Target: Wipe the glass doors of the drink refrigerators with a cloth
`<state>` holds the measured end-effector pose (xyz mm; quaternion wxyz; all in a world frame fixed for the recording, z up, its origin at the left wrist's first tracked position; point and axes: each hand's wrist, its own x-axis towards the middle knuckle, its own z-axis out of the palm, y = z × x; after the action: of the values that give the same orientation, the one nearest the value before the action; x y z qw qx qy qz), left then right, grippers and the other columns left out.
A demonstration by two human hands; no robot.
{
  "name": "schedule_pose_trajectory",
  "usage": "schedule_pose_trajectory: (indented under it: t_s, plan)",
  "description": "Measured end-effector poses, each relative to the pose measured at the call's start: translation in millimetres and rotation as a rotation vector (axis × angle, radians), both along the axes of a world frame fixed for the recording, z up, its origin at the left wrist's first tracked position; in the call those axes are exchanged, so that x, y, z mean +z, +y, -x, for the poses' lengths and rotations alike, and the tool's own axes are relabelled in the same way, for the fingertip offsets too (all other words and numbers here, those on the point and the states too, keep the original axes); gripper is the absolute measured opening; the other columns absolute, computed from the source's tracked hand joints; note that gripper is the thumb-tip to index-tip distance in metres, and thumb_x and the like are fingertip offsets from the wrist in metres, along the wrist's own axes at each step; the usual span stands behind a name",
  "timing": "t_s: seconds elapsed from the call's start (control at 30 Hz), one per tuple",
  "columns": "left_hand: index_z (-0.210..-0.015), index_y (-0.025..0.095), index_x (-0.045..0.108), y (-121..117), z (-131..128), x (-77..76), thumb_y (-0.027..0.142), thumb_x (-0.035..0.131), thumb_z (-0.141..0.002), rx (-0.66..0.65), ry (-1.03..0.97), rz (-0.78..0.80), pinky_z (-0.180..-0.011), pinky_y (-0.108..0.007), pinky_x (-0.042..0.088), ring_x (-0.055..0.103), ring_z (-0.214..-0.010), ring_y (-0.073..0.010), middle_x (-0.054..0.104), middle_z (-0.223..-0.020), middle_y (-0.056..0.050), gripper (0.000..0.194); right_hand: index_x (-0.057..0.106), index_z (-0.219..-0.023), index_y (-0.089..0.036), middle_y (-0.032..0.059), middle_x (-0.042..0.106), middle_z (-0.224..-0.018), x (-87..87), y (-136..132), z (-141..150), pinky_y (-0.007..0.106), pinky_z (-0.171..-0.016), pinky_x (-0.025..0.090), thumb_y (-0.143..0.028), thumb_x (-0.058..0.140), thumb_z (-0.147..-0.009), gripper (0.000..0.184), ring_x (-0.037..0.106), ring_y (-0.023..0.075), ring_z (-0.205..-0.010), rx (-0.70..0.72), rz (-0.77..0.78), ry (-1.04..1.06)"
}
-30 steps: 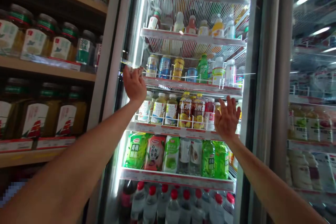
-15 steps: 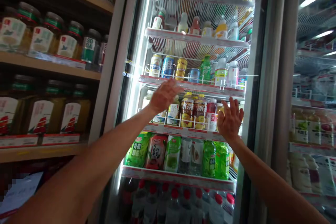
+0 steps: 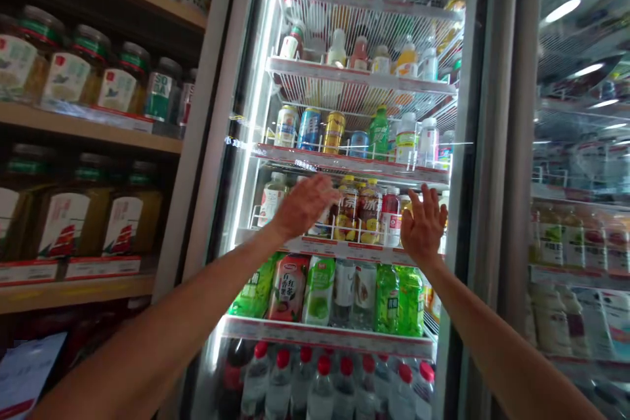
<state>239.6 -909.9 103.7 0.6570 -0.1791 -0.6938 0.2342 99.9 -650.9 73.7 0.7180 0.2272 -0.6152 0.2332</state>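
Observation:
Both my arms stretch out toward a lit glass-door drinks fridge. My left hand (image 3: 306, 205) is open, a little blurred, with its fingers pointing right, in front of the row with the brown bottles with yellow caps (image 3: 346, 209). It hides some bottles on that shelf. My right hand (image 3: 423, 223) is raised, open with fingers spread, beside a red-labelled bottle (image 3: 391, 215). Neither hand holds anything; whether they touch the glass I cannot tell. Below them stand a red tea carton (image 3: 288, 287), a green-and-white carton (image 3: 319, 290) and green bottles (image 3: 411, 302).
Wooden shelves (image 3: 88, 119) with rows of large bottles stand at the left. Red-capped water bottles (image 3: 323, 387) fill the fridge bottom. Cans (image 3: 309, 128) and bottles line the upper racks. Another glass-door fridge (image 3: 581, 210) is at the right, past a metal frame (image 3: 497, 144).
My left hand has moved down and slightly left, from the can shelf's edge to the bottle row below. My right hand has shifted slightly left. The view has moved a little.

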Motion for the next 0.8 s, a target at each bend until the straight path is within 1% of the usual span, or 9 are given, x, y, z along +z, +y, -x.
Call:
schedule_pose_trajectory:
  t_s: [0.1, 0.17, 0.23, 0.3, 0.4, 0.5, 0.6, 0.7, 0.8]
  plan:
    - [-0.124, 0.016, 0.045, -34.1, -14.1, 24.8, 0.020, 0.040, -0.086, 0.005, 0.235, -0.353, -0.107, -0.052, 0.025, 0.022, -0.135, -0.0266, 0.036, -0.141, -0.008, 0.038, 0.039, -0.132, -0.026, 0.0075, 0.033, -0.144, -0.6, -1.1, 0.7, 0.050, -0.106, 0.020, -0.028, 0.039, -0.086, 0.046, 0.025, 0.0240, -0.135, 0.007, 0.002, -0.014]
    - [-0.126, 0.013, 0.043, -27.6, -10.2, 22.6, 0.018, 0.038, -0.086, 0.006, 0.280, -0.417, -0.106, -0.052, 0.027, 0.020, -0.135, -0.0279, 0.032, -0.143, -0.012, 0.040, 0.039, -0.132, -0.025, 0.0075, 0.032, -0.144, -0.9, -1.6, 1.2, 0.050, -0.106, 0.020, -0.029, 0.039, -0.086, 0.046, 0.025, 0.0239, -0.135, 0.006, 0.007, -0.015]
    - [-0.125, 0.020, 0.046, -1.8, 1.2, 3.8, 0.018, 0.041, -0.085, 0.020, 0.187, -0.281, -0.107, -0.045, 0.030, 0.025, -0.134, -0.0233, 0.037, -0.140, -0.007, 0.040, 0.040, -0.131, -0.025, 0.0074, 0.033, -0.144, -0.8, -1.4, 1.4, 0.049, -0.106, 0.020, -0.029, 0.039, -0.086, 0.045, 0.025, 0.0233, -0.135, 0.002, 0.008, -0.006]
    - [-0.123, 0.024, 0.048, 23.8, 11.4, -18.9, 0.020, 0.043, -0.085, 0.026, 0.014, 0.044, -0.108, -0.039, 0.030, 0.030, -0.132, -0.0193, 0.043, -0.137, -0.004, 0.039, 0.041, -0.130, -0.026, 0.0072, 0.034, -0.143, -0.5, -0.6, 1.3, 0.049, -0.106, 0.021, -0.029, 0.039, -0.086, 0.045, 0.026, 0.0231, -0.134, 0.001, 0.007, 0.004]
    - [-0.122, 0.026, 0.049, 22.2, 7.7, -28.2, 0.022, 0.044, -0.086, 0.042, -0.083, 0.273, -0.108, -0.035, 0.030, 0.033, -0.130, -0.0169, 0.047, -0.134, -0.001, 0.037, 0.042, -0.130, -0.026, 0.0072, 0.035, -0.143, -0.2, 0.7, 1.0, 0.049, -0.105, 0.023, -0.029, 0.039, -0.086, 0.044, 0.027, 0.0234, -0.134, 0.004, 0.003, 0.017]
    - [-0.123, 0.026, 0.048, -26.4, -14.2, -1.7, 0.023, 0.043, -0.087, 0.035, 0.132, -0.095, -0.106, -0.040, 0.032, 0.034, -0.130, -0.0197, 0.044, -0.136, -0.001, 0.037, 0.042, -0.130, -0.024, 0.0081, 0.036, -0.142, -0.5, 0.4, 0.8, 0.049, -0.105, 0.023, -0.029, 0.039, -0.086, 0.044, 0.027, 0.0233, -0.134, -0.002, 0.003, 0.017]
    - [-0.126, 0.010, 0.043, -60.5, -26.4, 17.9, 0.020, 0.038, -0.087, -0.005, 0.317, -0.341, -0.103, -0.054, 0.031, 0.027, -0.132, -0.0300, 0.032, -0.142, -0.015, 0.040, 0.042, -0.130, -0.023, 0.0085, 0.035, -0.143, -0.9, -0.9, 1.0, 0.049, -0.106, 0.022, -0.029, 0.039, -0.086, 0.044, 0.026, 0.0235, -0.134, -0.003, 0.015, 0.005]
    - [-0.125, 0.015, 0.046, -42.0, -17.9, -5.4, 0.019, 0.040, -0.085, 0.023, 0.249, -0.277, -0.106, -0.046, 0.031, 0.024, -0.134, -0.0251, 0.034, -0.142, -0.010, 0.040, 0.043, -0.129, -0.022, 0.0092, 0.034, -0.143, -0.6, -1.2, 0.1, 0.050, -0.106, 0.021, -0.030, 0.039, -0.086, 0.045, 0.026, 0.0243, -0.134, 0.006, 0.011, -0.011]
    - [-0.125, 0.025, 0.047, -8.4, -6.8, -46.4, 0.022, 0.044, -0.084, 0.073, -0.028, 0.082, -0.109, -0.035, 0.027, 0.024, -0.135, -0.0166, 0.042, -0.138, -0.002, 0.041, 0.046, -0.127, -0.020, 0.0104, 0.037, -0.141, 1.0, 0.0, -2.2, 0.049, -0.105, 0.021, -0.031, 0.037, -0.086, 0.044, 0.028, 0.0248, -0.133, 0.019, 0.001, -0.023]
